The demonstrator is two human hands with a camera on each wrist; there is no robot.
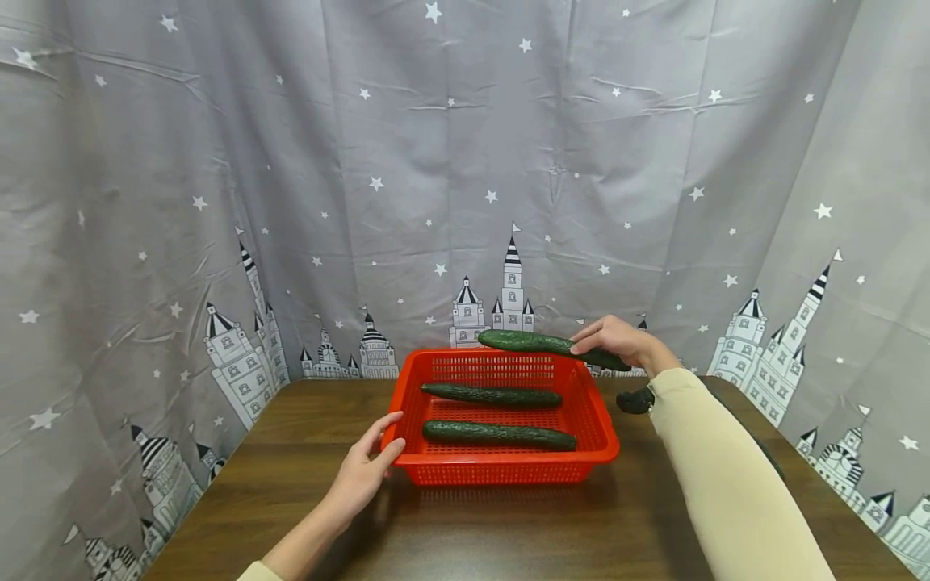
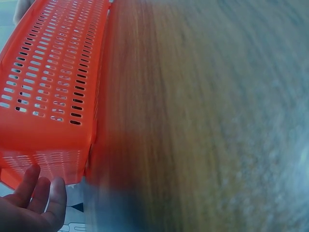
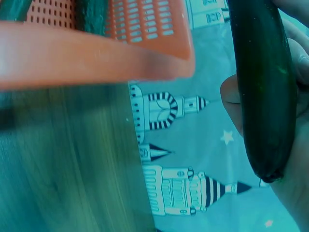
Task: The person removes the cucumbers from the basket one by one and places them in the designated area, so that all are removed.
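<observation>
Raised cucumber (image 1: 526, 342) is gripped by right hand (image 1: 621, 340), fingers curled round it, above far-right rim of red basket (image 1: 501, 473); left hand (image 1: 359, 474) rested there leftmost, fingers loosely extended. Likely stiff, slick; best held mid-length.

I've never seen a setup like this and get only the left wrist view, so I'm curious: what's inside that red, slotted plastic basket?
Observer: Two long, dark green cucumbers lie in the red, slotted plastic basket.
Visitor: And what is the person's bare right hand doing?
Observer: It grips another long, green cucumber.
Visitor: Is that one touching the two in the basket?
Observer: No, it is held up, apart from both.
</observation>
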